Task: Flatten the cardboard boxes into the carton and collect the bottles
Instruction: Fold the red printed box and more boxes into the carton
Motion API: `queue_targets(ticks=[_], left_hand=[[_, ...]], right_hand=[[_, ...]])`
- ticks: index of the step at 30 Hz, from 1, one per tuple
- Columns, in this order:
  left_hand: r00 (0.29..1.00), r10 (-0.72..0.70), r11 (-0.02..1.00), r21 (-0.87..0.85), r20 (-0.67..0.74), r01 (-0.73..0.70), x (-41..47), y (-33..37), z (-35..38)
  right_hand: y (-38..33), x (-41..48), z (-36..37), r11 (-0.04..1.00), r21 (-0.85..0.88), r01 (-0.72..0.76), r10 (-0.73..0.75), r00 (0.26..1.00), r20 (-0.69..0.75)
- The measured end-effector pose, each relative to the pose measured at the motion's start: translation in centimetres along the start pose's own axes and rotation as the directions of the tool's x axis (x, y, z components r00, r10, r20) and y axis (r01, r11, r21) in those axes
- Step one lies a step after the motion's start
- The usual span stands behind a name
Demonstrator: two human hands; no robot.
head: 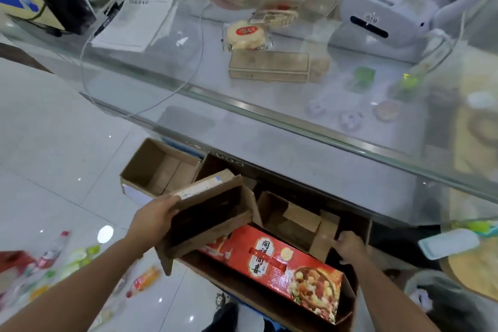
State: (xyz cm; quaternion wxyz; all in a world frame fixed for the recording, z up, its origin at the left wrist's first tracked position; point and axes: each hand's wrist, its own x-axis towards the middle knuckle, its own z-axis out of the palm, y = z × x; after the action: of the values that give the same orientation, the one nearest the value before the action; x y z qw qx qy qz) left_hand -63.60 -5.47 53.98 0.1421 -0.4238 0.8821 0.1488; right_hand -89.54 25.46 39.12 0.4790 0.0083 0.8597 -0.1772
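Bare forearms (89, 277), bare left hand (153, 221) and right hand (349, 246).

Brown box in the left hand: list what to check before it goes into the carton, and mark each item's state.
1. Left hand has a firm hold on the brown box: ok, the fingers are curled over its rim.
2. Brown box flattened: not ok, it stands open in full shape.
3. Right hand steadying the carton: ok, it grips a cardboard flap at the carton's far side.
4. Room in the carton: cannot tell, the red box lies along it.
5. Second open box on the floor flattened: not ok.
6. Bottles collected: not ok, they lie on the floor.
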Motion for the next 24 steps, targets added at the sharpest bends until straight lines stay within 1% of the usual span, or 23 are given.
queue_targets(ticks=[1,2,3,4,5,6,7,8,9,10,11,13,14,15,16,17,18,19,20,21,24], left_hand=[[1.0,0.012,1.0,0.006,-0.007,-0.012,0.1,0.0,0.0],[1.0,0.028,0.999,0.022,-0.012,-0.028,0.3,0.0,0.0],[0.999,0.052,0.998,0.042,-0.013,-0.051,0.5,-0.1,-0.1],[0.997,0.078,0.995,0.062,-0.015,-0.077,0.7,-0.1,-0.2],[0.994,0.105,0.992,0.079,-0.017,-0.103,1.1,-0.1,-0.3],[0.991,0.133,0.987,0.093,-0.02,-0.131,1.6,0.0,-0.4],[0.985,0.168,0.981,0.105,-0.024,-0.165,2.1,0.2,-0.6],[0.977,0.209,0.972,0.116,-0.026,-0.205,2.8,0.5,-0.6],[0.968,0.251,0.961,0.127,-0.026,-0.246,3.4,0.9,-0.7],[0.956,0.292,0.948,0.139,-0.03,-0.285,4.0,1.5,-0.5],[0.943,0.331,0.934,0.156,-0.039,-0.321,4.5,2.2,-0.3],[0.919,0.393,0.905,0.194,-0.039,-0.379,5.4,3.9,0.4],[0.906,0.423,0.886,0.221,-0.027,-0.407,5.7,4.8,0.9],[0.893,0.451,0.864,0.251,-0.002,-0.436,6.1,5.5,1.3],[0.882,0.47,0.844,0.273,0.039,-0.462,6.4,6.1,1.7],[0.876,0.475,0.834,0.275,0.082,-0.478,6.7,6.5,2.0],[0.873,0.475,0.833,0.262,0.112,-0.487,6.9,6.8,2.3],[0.87,0.476,0.837,0.241,0.127,-0.492,7.0,6.9,2.7],[0.867,0.48,0.839,0.219,0.132,-0.498,7.0,7.1,3.2],[0.86,0.492,0.836,0.201,0.135,-0.51,6.9,7.5,3.8],[0.838,0.523,0.825,0.153,0.156,-0.544,7.0,10.1,5.8]], right_hand=[[1.1,0.7,0.2,0.988,-0.137,-0.065,0.057,0.996,-0.064],[2.2,1.4,0.6,0.966,-0.231,-0.116,0.089,0.988,-0.125],[2.9,1.5,0.9,0.946,-0.292,-0.143,0.095,0.98,-0.174],[3.1,1.2,1.2,0.938,-0.312,-0.15,0.086,0.974,-0.209],[2.9,0.6,1.4,0.943,-0.308,-0.128,0.057,0.972,-0.23],[2.5,0.0,1.8,0.953,-0.294,-0.075,0.008,0.975,-0.224],[1.6,-0.5,2.3,0.965,-0.263,0.012,-0.064,0.979,-0.194],[0.5,-1.1,2.9,0.974,-0.19,0.126,-0.155,0.977,-0.148],[-0.8,-1.7,3.6,0.968,-0.068,0.243,-0.249,0.963,-0.1],[-2.4,-2.4,4.3,0.945,0.074,0.319,-0.317,0.948,-0.036],[-4.2,-3.3,5.1,0.916,0.212,0.341,-0.358,0.933,0.044],[-7.1,-4.6,6.7,0.861,0.435,0.265,-0.379,0.904,0.199],[-8.3,-5.3,7.4,0.84,0.491,0.232,-0.387,0.89,0.24],[-9.2,-5.6,8.1,0.833,0.506,0.225,-0.39,0.887,0.247],[-9.5,-5.6,8.9,0.852,0.479,0.213,-0.351,0.91,0.219],[-9.4,-5.4,9.4,0.873,0.445,0.199,-0.294,0.943,0.156],[-9.0,-4.8,9.9,0.884,0.438,0.163,-0.217,0.973,0.076],[-8.3,-4.1,10.2,0.872,0.474,0.124,-0.141,0.99,0.0],[-7.5,-3.7,10.1,0.856,0.513,0.069,-0.054,0.998,-0.044],[-6.8,-3.4,9.9,0.846,0.532,0.044,0.001,0.996,-0.084],[-4.3,-2.8,8.6,0.886,0.464,0.003,0.088,0.981,-0.174]])
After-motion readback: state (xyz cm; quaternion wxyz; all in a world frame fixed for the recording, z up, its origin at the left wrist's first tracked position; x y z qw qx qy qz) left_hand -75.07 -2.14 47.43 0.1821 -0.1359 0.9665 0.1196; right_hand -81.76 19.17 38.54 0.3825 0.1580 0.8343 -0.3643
